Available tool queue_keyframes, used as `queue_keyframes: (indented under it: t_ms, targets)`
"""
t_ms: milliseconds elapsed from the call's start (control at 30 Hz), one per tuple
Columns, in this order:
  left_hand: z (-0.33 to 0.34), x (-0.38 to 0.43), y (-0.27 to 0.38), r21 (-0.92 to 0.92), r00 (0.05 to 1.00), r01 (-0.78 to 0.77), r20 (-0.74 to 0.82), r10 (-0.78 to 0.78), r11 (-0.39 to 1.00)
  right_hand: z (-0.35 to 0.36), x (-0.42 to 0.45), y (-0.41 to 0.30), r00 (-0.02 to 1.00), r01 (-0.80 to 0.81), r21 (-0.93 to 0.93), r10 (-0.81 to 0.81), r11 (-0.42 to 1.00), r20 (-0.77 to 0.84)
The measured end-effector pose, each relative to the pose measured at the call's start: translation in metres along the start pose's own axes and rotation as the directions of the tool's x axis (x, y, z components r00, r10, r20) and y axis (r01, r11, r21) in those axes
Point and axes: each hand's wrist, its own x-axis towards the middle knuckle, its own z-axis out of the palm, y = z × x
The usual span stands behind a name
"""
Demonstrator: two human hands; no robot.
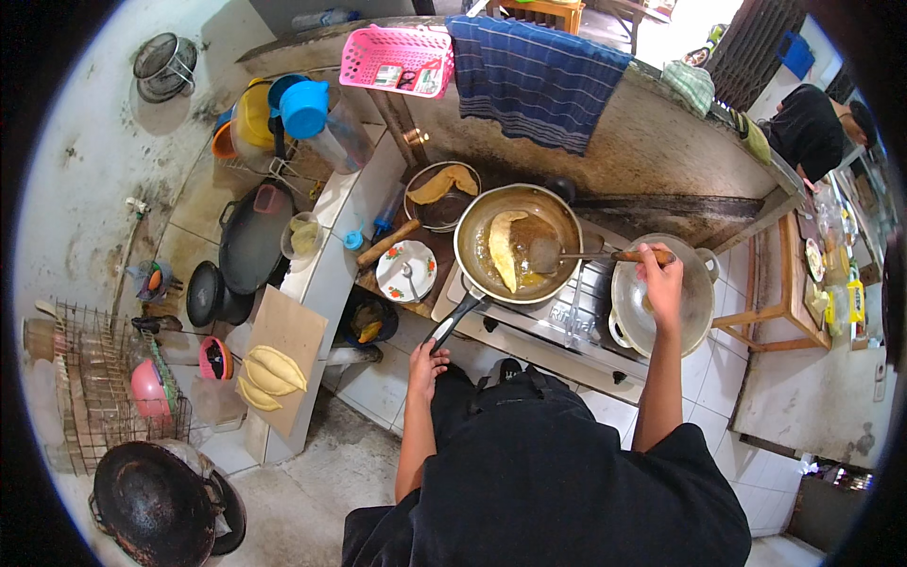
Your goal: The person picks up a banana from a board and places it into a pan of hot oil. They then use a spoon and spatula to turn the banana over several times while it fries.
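My right hand (659, 276) grips the wooden handle of a metal spatula (545, 255), whose blade rests in a frying pan (519, 292) with bubbling oil. A pale crescent-shaped pastry (504, 251) lies in the oil just left of the blade. At the end of the pan's black handle (457, 319) is my left hand (427, 365), its fingers closed around it. The pan sits on the left side of a gas stove (460, 287). Behind and left of it, a browned pastry (445, 184) rests in a round strainer (425, 220). Several uncooked pastries (275, 370) lie on a board (287, 319) at the left.
A large pale wok (662, 333) occupies the stove's right side. Left of the pan are a floral plate (421, 273) with a spoon and a wooden-handled tool (390, 242). A blue cloth (538, 78) hangs over the wall behind. Another person (804, 135) is at the far right.
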Motion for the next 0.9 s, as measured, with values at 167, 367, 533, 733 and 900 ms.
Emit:
queue_keyframes:
  t_ms: [167,367,533,733,900]
  targets:
    - [0.000,-0.001,0.001,0.000,1.000,0.005,-0.009,-0.005,1.000,-0.001,0.001,-0.011,0.998,-0.058,0.082,0.059,0.995,-0.009]
    - [-0.002,0.002,-0.002,0.019,1.000,-0.004,-0.005,0.004,1.000,0.000,0.010,-0.004,0.998,-0.068,0.016,0.068,0.998,0.019]
    - [0.000,-0.001,0.000,-0.008,1.000,-0.001,-0.011,0.001,1.000,0.001,0.007,-0.023,0.998,-0.058,0.091,0.057,0.994,0.016]
    - [0.000,0.000,0.000,-0.002,1.000,-0.002,-0.011,0.001,1.000,0.000,0.013,-0.011,0.999,-0.032,-0.018,0.033,0.999,0.029]
    - [0.000,-0.001,0.001,-0.002,1.000,-0.004,-0.014,0.004,1.000,0.003,0.009,-0.013,0.996,-0.088,0.109,0.090,0.990,-0.008]
